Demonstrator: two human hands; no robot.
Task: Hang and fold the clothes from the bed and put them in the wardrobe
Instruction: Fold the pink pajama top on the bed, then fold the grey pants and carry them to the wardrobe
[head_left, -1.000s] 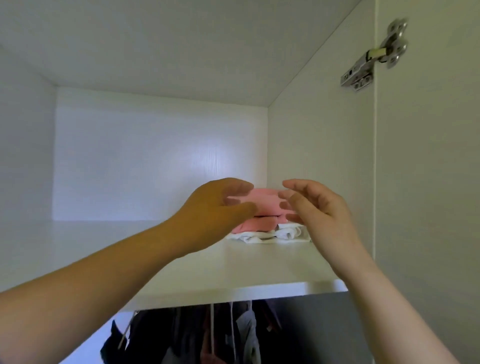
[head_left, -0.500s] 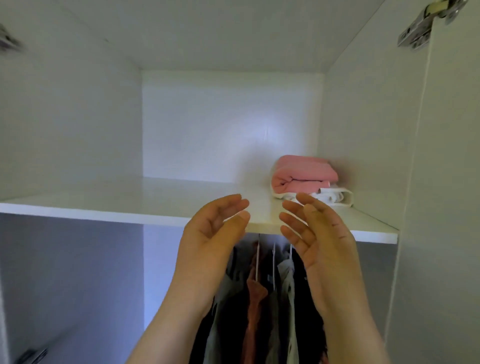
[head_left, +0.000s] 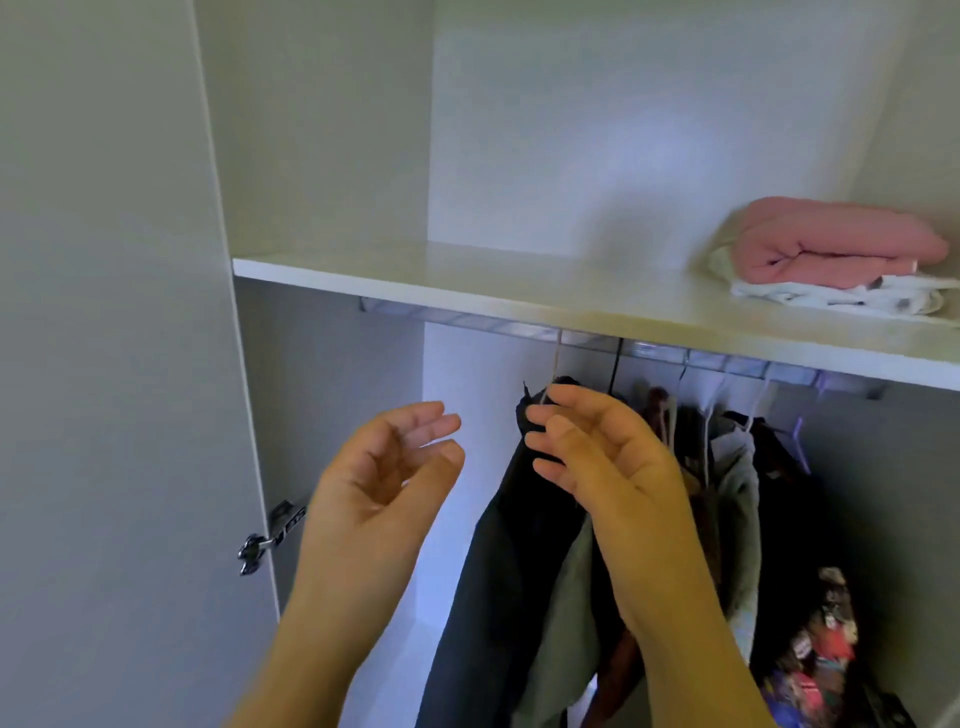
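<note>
Well, the folded pink top (head_left: 831, 241) lies on a white one (head_left: 841, 299) at the right end of the wardrobe shelf (head_left: 467, 280), likely to leave room, while the left hand (head_left: 384, 478) and right hand (head_left: 608, 467) hover empty below, fingers (head_left: 431, 421) loosely spread, before the hanging clothes (head_left: 519, 545).

- We view from one wide-angle head camera, facing straight into the open wardrobe (head_left: 322, 156).
- We stand close: shelf (head_left: 415, 283) crosses mid-frame, sloping down rightward.
- Left hand (head_left: 374, 499) and right hand (head_left: 608, 467) sit nearest us, low centre.
</note>
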